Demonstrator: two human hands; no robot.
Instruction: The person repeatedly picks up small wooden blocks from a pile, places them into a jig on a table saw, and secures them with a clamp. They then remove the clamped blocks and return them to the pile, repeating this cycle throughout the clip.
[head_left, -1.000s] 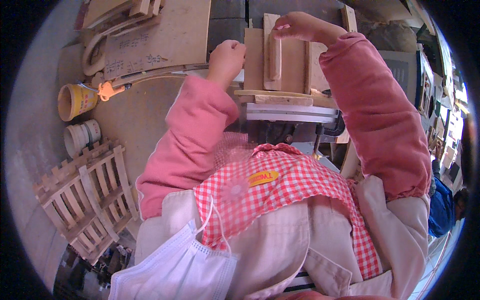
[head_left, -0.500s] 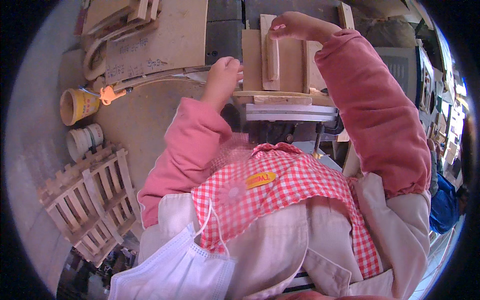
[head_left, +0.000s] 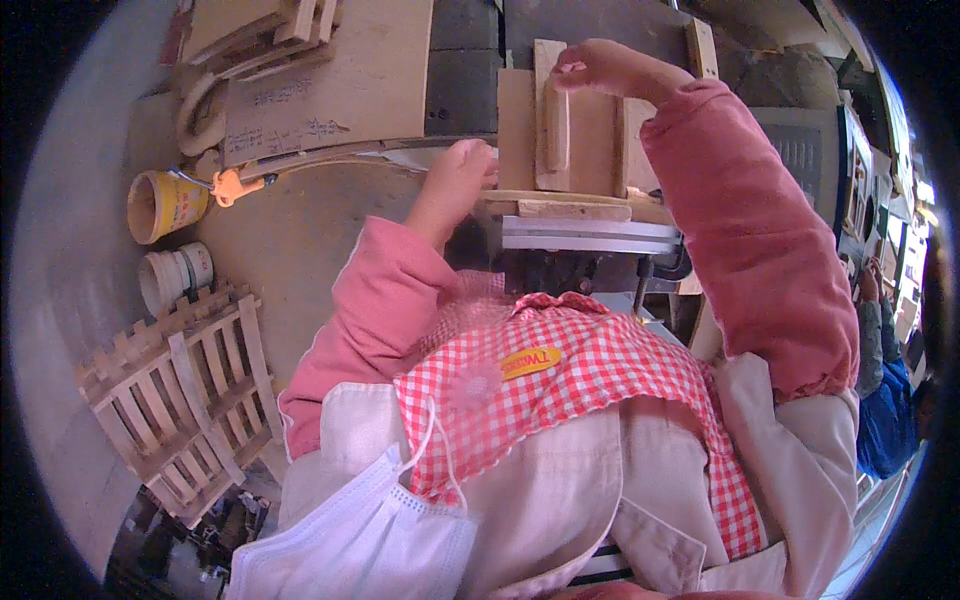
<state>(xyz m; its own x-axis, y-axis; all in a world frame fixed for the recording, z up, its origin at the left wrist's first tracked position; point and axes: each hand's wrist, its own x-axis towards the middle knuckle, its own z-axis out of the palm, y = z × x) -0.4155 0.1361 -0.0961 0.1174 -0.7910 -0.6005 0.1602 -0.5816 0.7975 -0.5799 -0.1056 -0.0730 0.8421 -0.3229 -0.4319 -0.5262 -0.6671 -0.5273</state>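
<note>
My right hand is closed around the far end of a narrow wooden strip. That strip lies lengthwise against a longer pale wooden piece on a brown flat board. To the left of the board's near corner, my left hand has its fingers curled inward; whatever they grip, if anything, is hidden. A wooden crosspiece runs along the board's near edge. Under the board lies the dark machine table, with a metal rail at its front.
A large marked panel with stacked wood pieces lies at the far left. Below it hangs an orange-handled tool by a yellow bucket, white buckets and a wooden pallet. Another person is at the far right.
The whole view has shifted slightly right and down. My left hand has come a little nearer to me along the board's side. The right hand keeps its place on the strip.
</note>
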